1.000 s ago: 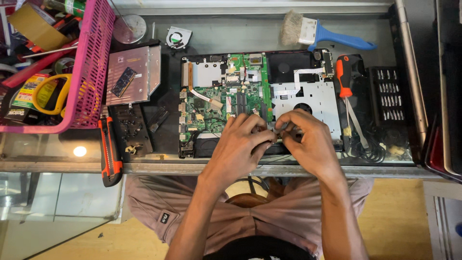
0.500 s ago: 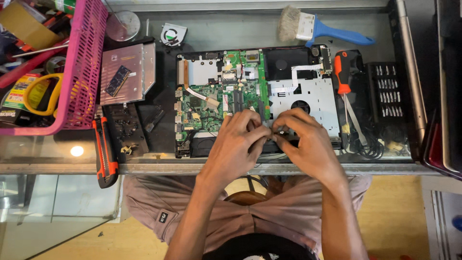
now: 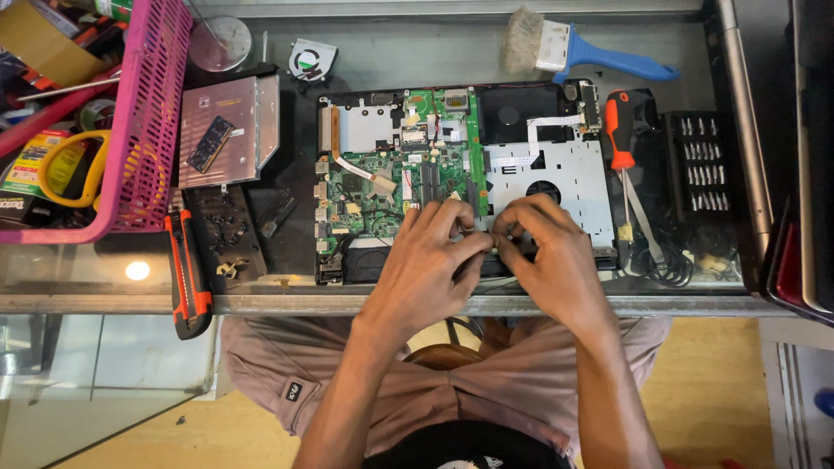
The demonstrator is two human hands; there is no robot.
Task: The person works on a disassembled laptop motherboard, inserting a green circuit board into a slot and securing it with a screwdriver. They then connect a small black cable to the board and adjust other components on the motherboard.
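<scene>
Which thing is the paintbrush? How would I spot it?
Find the opened laptop with its green circuit board in the middle of the glass counter. Look just past its far edge, toward the right. The brush lies flat there, the only thing with a bright blue handle and pale bristles; the nearby screwdriver has an orange-and-black handle.

A pink basket [image 3: 148, 113] stands far left; a blue-handled brush [image 3: 573, 48], orange screwdriver [image 3: 619, 139], bit set [image 3: 702, 165] and small fan [image 3: 306, 59] lie about.

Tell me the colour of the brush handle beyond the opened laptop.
Blue. The brush has a blue handle and pale bristles, seen clearly in the head view.
</scene>
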